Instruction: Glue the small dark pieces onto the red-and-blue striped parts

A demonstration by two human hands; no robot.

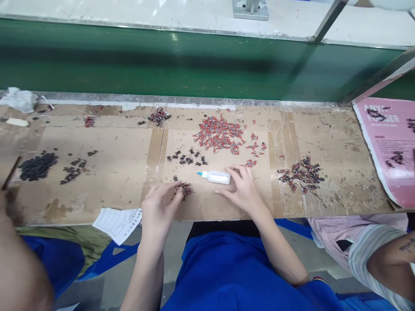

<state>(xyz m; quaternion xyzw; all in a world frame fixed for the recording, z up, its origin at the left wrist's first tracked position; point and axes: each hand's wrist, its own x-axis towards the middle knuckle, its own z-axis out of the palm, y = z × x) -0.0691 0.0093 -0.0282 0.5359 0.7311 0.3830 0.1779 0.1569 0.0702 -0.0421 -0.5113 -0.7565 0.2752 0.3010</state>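
Cardboard (113, 147) bears a bottle (218, 177) near the right hand (244, 188), red pieces (220, 134) beyond.

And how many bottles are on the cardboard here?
1. The bottle lies on its side on the cardboard, between the left hand and right hand, closer to the right. No other bottle shows.

Single head-worn cam, looking forward and steeply down from above the blue shirt (223, 272), close over left hand (161, 201) and right hand (244, 188) near mid-frame, cardboard-topped bench (123, 151) spanning full width, green panel (194, 65) beyond.
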